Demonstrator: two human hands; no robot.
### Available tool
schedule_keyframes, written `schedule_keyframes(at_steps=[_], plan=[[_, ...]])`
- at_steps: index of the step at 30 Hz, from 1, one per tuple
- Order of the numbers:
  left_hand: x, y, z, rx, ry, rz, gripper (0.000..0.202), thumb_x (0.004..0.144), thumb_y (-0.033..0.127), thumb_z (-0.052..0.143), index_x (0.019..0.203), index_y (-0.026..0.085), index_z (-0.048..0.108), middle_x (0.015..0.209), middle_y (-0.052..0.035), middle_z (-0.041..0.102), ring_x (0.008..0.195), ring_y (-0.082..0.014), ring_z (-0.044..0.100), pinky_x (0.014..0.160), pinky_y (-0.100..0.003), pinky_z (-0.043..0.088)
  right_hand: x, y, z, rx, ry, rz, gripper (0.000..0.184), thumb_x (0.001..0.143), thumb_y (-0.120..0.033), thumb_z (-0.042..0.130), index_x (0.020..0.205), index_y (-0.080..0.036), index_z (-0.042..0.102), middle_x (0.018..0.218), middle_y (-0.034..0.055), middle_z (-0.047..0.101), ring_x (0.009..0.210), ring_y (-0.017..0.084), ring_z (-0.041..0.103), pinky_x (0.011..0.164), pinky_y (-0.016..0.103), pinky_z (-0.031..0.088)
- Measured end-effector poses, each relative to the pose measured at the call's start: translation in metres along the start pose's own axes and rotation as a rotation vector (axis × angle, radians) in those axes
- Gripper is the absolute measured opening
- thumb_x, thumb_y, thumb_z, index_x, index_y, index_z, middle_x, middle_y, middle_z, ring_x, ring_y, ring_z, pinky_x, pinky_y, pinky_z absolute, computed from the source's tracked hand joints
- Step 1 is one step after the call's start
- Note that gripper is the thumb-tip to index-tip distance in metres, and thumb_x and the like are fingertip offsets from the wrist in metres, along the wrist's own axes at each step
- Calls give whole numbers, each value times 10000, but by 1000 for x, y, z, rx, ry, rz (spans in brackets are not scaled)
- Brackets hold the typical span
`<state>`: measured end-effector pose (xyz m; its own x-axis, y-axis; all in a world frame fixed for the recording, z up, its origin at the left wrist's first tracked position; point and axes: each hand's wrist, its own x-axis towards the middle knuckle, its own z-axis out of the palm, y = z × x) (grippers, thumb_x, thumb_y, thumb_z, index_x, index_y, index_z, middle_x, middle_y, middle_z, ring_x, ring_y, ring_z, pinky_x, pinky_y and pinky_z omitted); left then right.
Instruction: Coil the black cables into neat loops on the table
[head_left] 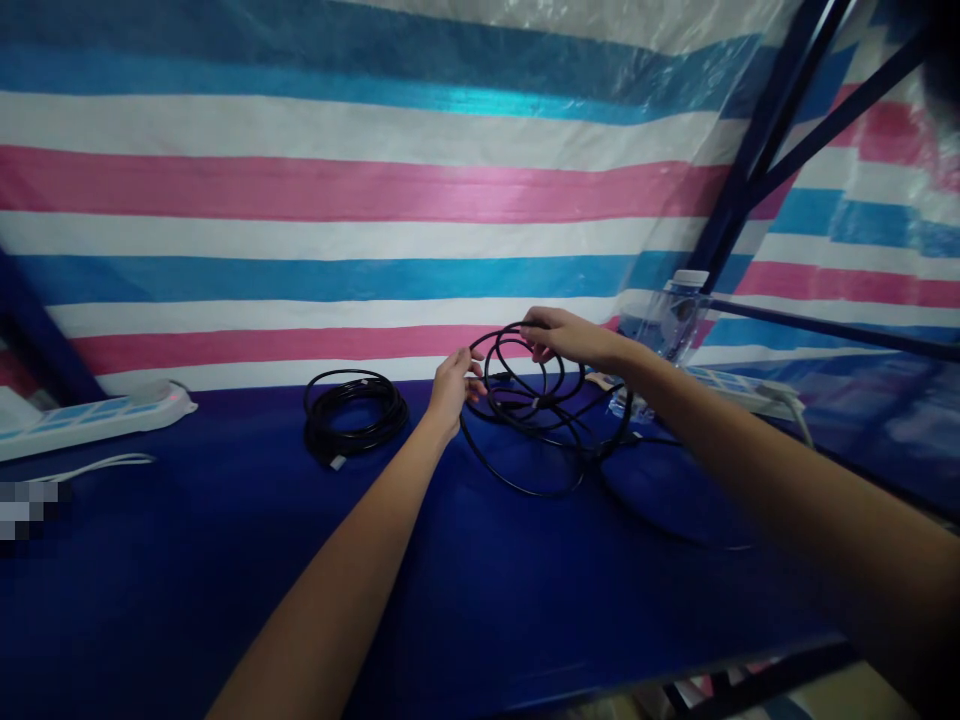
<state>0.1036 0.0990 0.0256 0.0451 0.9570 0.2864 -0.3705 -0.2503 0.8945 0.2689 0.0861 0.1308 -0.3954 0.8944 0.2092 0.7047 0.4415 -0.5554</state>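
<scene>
A loosely looped black cable hangs between my two hands and trails onto the blue table. My left hand is closed round the left side of its loops. My right hand pinches the top of the loops, with the fingers pointing left. Several turns spread below and to the right of the hands, one strand running toward the right forearm. Left of my left hand lies a second black cable, neatly coiled, its pale connector at the front.
A white power strip lies at the left, with a white cord in front. Behind my right arm stand a clear plastic bottle and another power strip. A striped tarp closes off the back; blue metal posts rise at the sides.
</scene>
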Motion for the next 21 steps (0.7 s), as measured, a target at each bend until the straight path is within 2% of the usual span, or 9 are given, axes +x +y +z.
schedule_keyframes(at_steps=[3, 6, 8, 10, 13, 15, 17, 19, 21], plan=[[2, 6, 1, -96, 36, 63, 221, 903, 371, 396, 815, 193, 493, 712, 16, 445, 441, -46, 467, 408, -185, 323, -5, -11, -15, 44, -63, -70, 176, 881, -325, 447, 780, -183, 469, 624, 18, 500, 527, 115, 459, 478, 247, 358], [2, 11, -1, -163, 68, 90, 228, 912, 380, 378, 816, 197, 474, 727, 16, 446, 450, -46, 464, 415, -190, 332, -7, -13, -30, 82, -138, -129, 203, 873, -345, 479, 758, -178, 491, 634, 17, 516, 547, 105, 459, 504, 241, 365], [2, 12, -2, -194, 71, 79, 221, 912, 376, 379, 818, 198, 469, 731, 17, 453, 452, -46, 462, 414, -189, 337, -4, -9, -35, 85, -120, -114, 184, 868, -342, 487, 786, -179, 508, 636, 21, 530, 558, 115, 480, 521, 250, 376], [2, 11, -3, -214, 48, 45, 215, 910, 372, 380, 813, 200, 466, 720, 22, 459, 447, -48, 462, 414, -190, 347, 2, -5, -36, 23, -27, -70, 152, 856, -324, 493, 817, -179, 520, 597, 18, 523, 532, 128, 483, 510, 265, 370], [0, 8, -7, -220, -45, -52, 232, 893, 371, 407, 768, 190, 483, 683, 23, 474, 430, -60, 466, 412, -202, 369, 13, 0, -33, -197, 192, -46, 110, 823, -271, 506, 811, -176, 559, 609, 33, 541, 528, 145, 471, 515, 288, 343], [-1, 11, -9, -208, -130, -124, 298, 879, 406, 422, 717, 174, 516, 663, 10, 498, 424, -69, 471, 419, -216, 393, 19, -2, -31, -320, 347, -117, 111, 803, -234, 499, 788, -171, 589, 690, 60, 573, 593, 161, 486, 563, 307, 341], [-4, 21, -11, -191, -214, -187, 412, 864, 485, 412, 661, 155, 553, 652, -20, 534, 436, -84, 492, 422, -228, 409, 20, -11, -31, -376, 444, -223, 138, 796, -224, 482, 783, -169, 609, 728, 74, 584, 644, 180, 499, 598, 323, 338], [-9, 37, -10, -156, -316, -247, 533, 841, 583, 373, 658, 135, 597, 696, -71, 593, 483, -115, 546, 413, -232, 412, 18, -26, -30, -387, 465, -321, 160, 793, -226, 474, 802, -175, 626, 727, 76, 586, 676, 198, 512, 622, 334, 339], [-16, 56, -8, -67, -426, -295, 595, 814, 647, 355, 751, 127, 637, 790, -113, 644, 557, -153, 602, 406, -228, 415, 12, -47, -27, -387, 482, -403, 178, 786, -212, 466, 828, -189, 638, 755, 75, 596, 740, 220, 533, 659, 341, 348]])
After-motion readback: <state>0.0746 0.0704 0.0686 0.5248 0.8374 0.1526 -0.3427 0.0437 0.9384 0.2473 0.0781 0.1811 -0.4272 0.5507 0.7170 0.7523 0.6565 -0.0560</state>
